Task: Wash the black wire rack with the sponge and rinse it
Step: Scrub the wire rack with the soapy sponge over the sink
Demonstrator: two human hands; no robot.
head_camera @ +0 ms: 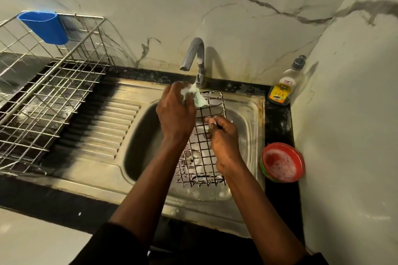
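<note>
While your two forearms reached forward over the sink [150, 191], the black wire rack [201, 158] stood tilted in the basin, with its near end low by the front wall and its far end raised toward the tap [193, 56]. On the surface to your right, a red bowl [282, 162] of foamy water sat just beside the sink.

Your right grip [224, 140] was closed on the rack about halfway up its right side. The fingers were curled round the wire and the knuckles were turned up.

Just beyond it and to the left, your left grip [175, 112] was clenched round the sponge [199, 100], holding it against the rack's far left corner. The back of that hand faced you, and foam showed on the sponge. Whether water ran from the tap could not be told.

Farther back, a soap bottle [282, 90] stood in the right corner. To the left, a metal dish rack [43, 97] carried a blue cup [45, 27] on its far rim.
</note>
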